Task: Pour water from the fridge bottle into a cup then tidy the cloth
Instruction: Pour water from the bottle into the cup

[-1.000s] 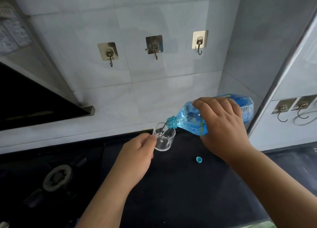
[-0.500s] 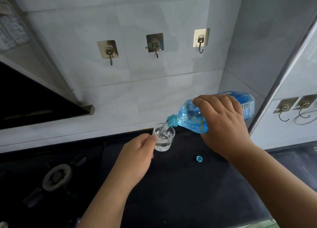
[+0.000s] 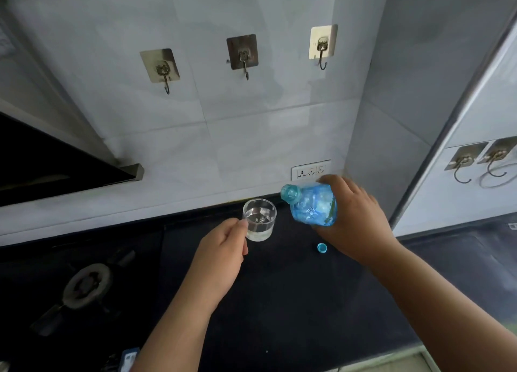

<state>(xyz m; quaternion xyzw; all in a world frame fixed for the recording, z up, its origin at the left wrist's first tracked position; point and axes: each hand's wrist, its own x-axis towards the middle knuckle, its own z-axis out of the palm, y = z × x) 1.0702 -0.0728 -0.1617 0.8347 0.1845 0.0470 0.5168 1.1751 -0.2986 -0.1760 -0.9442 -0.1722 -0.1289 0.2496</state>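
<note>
While water sits in the cup, steadying and righting share the work. Nearest, left hand [image 3: 221, 248] curled, fingertips pinching the near wall of the clear cup [image 3: 259, 220], which stands on the dark desk [image 3: 279, 301] with water low in its base. Just right of that hand, small blue cap [image 3: 322, 248] lying loose on the desk, close under the right hand [image 3: 352, 217]. Right hand wrapped round the blue bottle [image 3: 313, 205], neck tipped up and toward the cup, mouth open, no stream visible. Likely risks: squeezing the thin plastic could jet water over the desk; swinging the neck leftward could clip the cup rim and topple it; lowering the bottle blind could land on the cap or flick it away. No cloth visible, so whereabouts unknown. Open desk stretching toward the body behind both hands; stove burner [image 3: 84, 285] well left of the left hand. Beyond the right hand, tight corner: wall socket [image 3: 310, 170] just behind the bottle, backsplash edge close, hooks [image 3: 243, 55] high above.
</note>
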